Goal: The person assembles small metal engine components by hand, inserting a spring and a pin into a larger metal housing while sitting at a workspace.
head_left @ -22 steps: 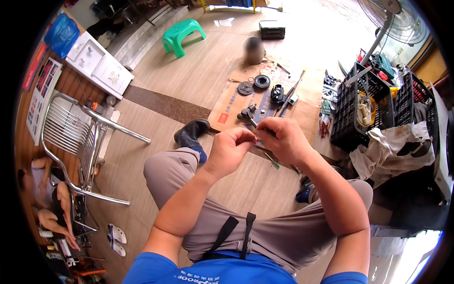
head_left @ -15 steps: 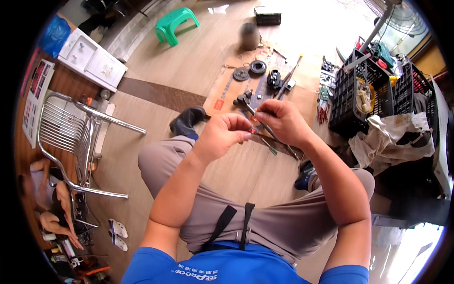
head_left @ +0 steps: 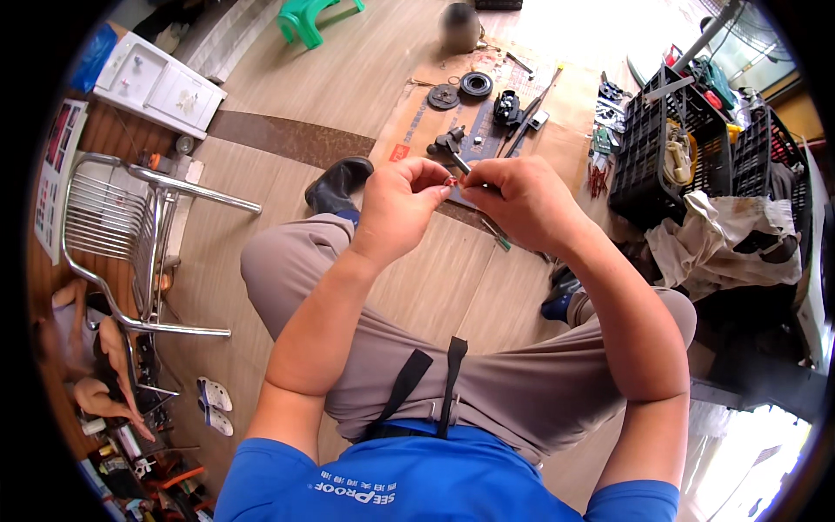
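My left hand [head_left: 400,204] pinches a small red part [head_left: 450,182] between thumb and forefinger, above my lap. Just right of it, my right hand [head_left: 526,200] is closed on a dark rod-like tool [head_left: 461,163], its fingertips close to the red part. Behind the hands, a cardboard sheet [head_left: 565,130] on the floor bears a dark jointed metal part [head_left: 448,140], a black ring [head_left: 476,83], a round plate [head_left: 443,97], a black housing [head_left: 506,106] and long tools. A green-handled tool [head_left: 503,242] lies on the floor below my right hand.
Black crates [head_left: 644,174] holding tools and a cloth [head_left: 722,244] stand at right beside a fan [head_left: 739,39]. A steel chair [head_left: 104,209], white cabinet [head_left: 156,83], another person [head_left: 104,365] and clogs [head_left: 213,400] are at left. A green stool [head_left: 300,22] stands behind.
The view has shifted, so the scene sits higher in the picture. Both hands have moved up in the view, and my right fingertips have come down alongside my left fingertips.
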The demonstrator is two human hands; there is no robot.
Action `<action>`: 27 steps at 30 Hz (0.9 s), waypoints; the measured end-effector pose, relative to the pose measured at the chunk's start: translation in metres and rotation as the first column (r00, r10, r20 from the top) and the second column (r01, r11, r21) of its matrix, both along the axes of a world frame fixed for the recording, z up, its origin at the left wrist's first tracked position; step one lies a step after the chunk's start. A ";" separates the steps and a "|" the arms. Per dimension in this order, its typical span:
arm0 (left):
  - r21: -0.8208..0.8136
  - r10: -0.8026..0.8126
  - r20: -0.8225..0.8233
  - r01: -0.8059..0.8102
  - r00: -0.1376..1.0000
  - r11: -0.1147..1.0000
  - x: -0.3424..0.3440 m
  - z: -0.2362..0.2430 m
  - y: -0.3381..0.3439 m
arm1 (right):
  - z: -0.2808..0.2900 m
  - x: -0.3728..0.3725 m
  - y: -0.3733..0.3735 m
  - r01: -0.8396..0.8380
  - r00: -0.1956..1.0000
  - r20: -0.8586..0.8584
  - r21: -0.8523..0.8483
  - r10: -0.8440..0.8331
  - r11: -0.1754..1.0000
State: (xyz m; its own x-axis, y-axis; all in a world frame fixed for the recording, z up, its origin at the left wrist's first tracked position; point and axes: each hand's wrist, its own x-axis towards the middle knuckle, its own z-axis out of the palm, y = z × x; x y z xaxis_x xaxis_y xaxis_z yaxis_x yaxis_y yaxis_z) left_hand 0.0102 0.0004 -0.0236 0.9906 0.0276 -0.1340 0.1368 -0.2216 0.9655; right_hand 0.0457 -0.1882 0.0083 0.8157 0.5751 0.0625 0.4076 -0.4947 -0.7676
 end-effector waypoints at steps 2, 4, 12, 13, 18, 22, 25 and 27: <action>0.007 -0.013 -0.008 0.013 1.000 1.000 -0.001 0.002 -0.002 | 0.003 0.001 0.001 -0.008 1.000 0.027 0.007 0.008 1.000; 0.069 -0.124 -0.020 0.125 0.992 0.990 -0.004 0.007 -0.004 | 0.006 0.002 0.002 0.015 1.000 -0.003 0.000 -0.015 1.000; -0.065 -0.262 -0.126 0.256 0.957 0.965 -0.004 0.013 0.002 | -0.015 0.016 -0.005 0.053 0.998 -0.020 0.072 -0.051 0.996; -0.109 -0.265 -0.170 0.249 0.949 0.962 -0.004 0.015 0.004 | -0.014 0.016 -0.005 0.054 0.998 -0.028 0.066 -0.052 0.996; -0.067 -0.132 -0.110 0.126 0.985 0.990 -0.002 0.010 0.009 | -0.007 0.012 -0.002 0.064 0.998 -0.031 0.037 -0.063 0.997; -0.175 0.011 -0.063 -0.022 0.998 0.984 0.002 0.012 0.008 | -0.009 0.011 -0.003 0.090 0.996 -0.006 0.066 -0.090 0.994; -0.252 0.060 -0.049 -0.071 0.997 0.965 0.004 0.010 0.012 | -0.010 0.009 -0.004 0.096 0.995 -0.001 0.083 -0.096 0.992; -0.251 0.072 -0.025 -0.075 0.997 0.965 0.005 0.011 0.012 | -0.008 0.008 -0.004 0.099 0.995 -0.041 0.091 -0.095 0.991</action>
State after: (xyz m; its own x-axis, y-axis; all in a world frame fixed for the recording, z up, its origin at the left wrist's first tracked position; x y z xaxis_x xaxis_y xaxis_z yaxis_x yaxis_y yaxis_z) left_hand 0.0150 0.0121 -0.0122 0.9849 0.0637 -0.1610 0.1587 0.0394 0.9865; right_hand 0.0538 -0.1920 0.0004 0.8700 0.4862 0.0813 0.3321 -0.4562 -0.8256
